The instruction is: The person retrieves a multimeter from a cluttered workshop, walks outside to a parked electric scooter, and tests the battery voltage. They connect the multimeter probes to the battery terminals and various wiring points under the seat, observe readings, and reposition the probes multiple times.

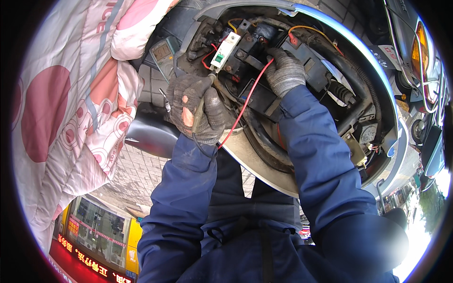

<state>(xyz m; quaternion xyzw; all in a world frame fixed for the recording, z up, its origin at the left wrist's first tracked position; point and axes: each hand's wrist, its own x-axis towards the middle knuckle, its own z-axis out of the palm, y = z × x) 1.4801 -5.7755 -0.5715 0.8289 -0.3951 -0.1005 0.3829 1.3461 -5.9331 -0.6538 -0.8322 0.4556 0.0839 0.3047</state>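
My left hand [197, 108], in a worn grey knit glove with holes, is closed around a slim test probe [198, 113] with a dark wire at its lower end. The probe points up at a white circuit breaker [225, 51] with a green switch; whether its tip touches cannot be made out. My right hand [285, 71], gloved too, is closed over the black batteries, with a red test lead [250, 94] running from its fingers down toward my left wrist. Its probe tip is hidden. A multimeter [164, 54] stands left of the compartment.
The batteries [309, 61] sit inside an opened scooter body with a blue rim [351, 35]. Orange and red wires [306, 27] and thick black tubes surround them. A pink-and-white quilted cover [85, 104] hangs at left. Other scooters [420, 61] stand at right.
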